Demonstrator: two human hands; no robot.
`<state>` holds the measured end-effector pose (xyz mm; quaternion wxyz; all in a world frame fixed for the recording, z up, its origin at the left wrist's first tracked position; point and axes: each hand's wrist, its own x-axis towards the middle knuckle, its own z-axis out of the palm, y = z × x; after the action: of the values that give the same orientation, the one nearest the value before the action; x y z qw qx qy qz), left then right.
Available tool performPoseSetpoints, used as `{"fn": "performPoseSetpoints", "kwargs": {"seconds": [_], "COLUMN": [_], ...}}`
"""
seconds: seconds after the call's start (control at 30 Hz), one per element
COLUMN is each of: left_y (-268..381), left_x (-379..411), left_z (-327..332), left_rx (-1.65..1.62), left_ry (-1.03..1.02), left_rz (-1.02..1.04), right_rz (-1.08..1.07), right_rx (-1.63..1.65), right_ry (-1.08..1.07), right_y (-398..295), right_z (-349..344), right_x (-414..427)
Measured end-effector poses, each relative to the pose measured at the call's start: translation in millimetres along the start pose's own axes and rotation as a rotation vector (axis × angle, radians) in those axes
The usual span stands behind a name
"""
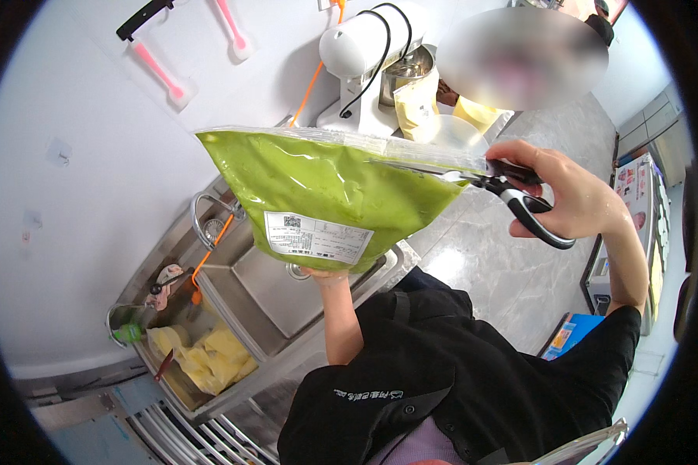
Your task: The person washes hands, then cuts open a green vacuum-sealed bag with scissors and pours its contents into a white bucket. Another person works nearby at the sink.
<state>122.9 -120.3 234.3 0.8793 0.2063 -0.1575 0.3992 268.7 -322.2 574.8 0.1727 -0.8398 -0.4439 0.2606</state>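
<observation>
A clear plastic bag of thick green filling (326, 180) is held up in front of me, its sealed edge uppermost and a printed label on its near side. My left hand (328, 275) grips it from below; most of the fingers are hidden behind the bag. At the bag's top right corner, my right hand (564, 186) holds scissors with black and white handles (520, 203). The blades lie along the bag just under the clear seal, and the plastic partly hides them. Whether the blades are fully closed is hard to see.
Below the bag is a two-basin stainless steel sink (279, 290) with a curved tap (200, 215). Yellow plastic bags (221, 354) lie in its left basin. A white stand mixer (360, 64) with a steel bowl (407, 72) stands behind, beside a cream-coloured pouch (416, 107). Pink spatulas (160, 72) hang on the wall.
</observation>
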Motion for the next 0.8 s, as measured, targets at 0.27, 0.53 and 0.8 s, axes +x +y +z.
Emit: {"fn": "performPoseSetpoints", "kwargs": {"seconds": [0.27,0.53,0.8], "left_y": [-0.6,-3.9,-2.5], "left_x": [-4.5,-6.9,-6.3], "left_z": [-4.4,-6.2,-2.8], "left_rx": [0.379,1.001,0.464], "left_ry": [0.024,0.021,0.046], "left_rz": [0.107,0.285,0.142], "right_rz": [-0.111,-0.165,-0.190], "right_rx": [0.012,0.040,0.026], "right_ry": [-0.054,-0.100,-0.023], "right_y": [15.3,19.6,-4.7], "right_z": [-10.6,-5.4,0.6], "right_x": [7.0,8.3,23.9]}}
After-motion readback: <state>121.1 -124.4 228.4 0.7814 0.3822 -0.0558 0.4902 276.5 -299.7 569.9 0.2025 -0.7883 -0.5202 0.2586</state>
